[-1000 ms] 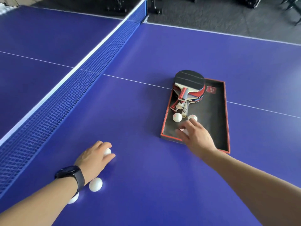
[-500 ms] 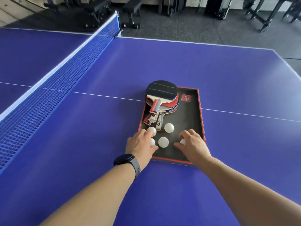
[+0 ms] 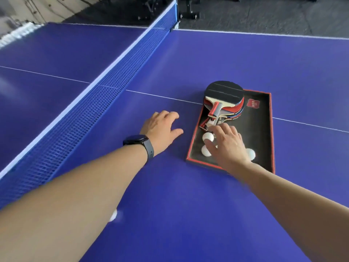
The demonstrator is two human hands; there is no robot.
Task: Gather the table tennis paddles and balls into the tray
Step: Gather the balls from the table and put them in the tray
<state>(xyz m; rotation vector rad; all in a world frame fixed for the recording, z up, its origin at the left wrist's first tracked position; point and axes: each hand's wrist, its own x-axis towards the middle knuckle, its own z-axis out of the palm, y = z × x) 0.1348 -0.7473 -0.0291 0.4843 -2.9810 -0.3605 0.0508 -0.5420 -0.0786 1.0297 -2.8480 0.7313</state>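
Note:
A black tray with a red rim (image 3: 272, 129) lies on the blue table. A stack of paddles (image 3: 224, 99) fills its far left corner, black rubber on top. White balls lie in its near part: one (image 3: 207, 137) by the paddle handles, one (image 3: 205, 150) near the front rim, one (image 3: 251, 153) to the right. My right hand (image 3: 227, 146) hovers over these balls with fingers spread, hiding whatever lies beneath it. My left hand (image 3: 161, 129) rests flat on the table left of the tray, empty. Another ball (image 3: 113, 216) shows blurred beside my left forearm.
The blue net (image 3: 105, 86) runs diagonally along the left. A white centre line (image 3: 160, 97) crosses the table (image 3: 188, 214) under the tray. Beyond the far edge lies dark floor with equipment legs (image 3: 188, 15).
My left hand has left the tray and now lies on the table to its left. My right hand has shifted left over the balls. The view has swung right.

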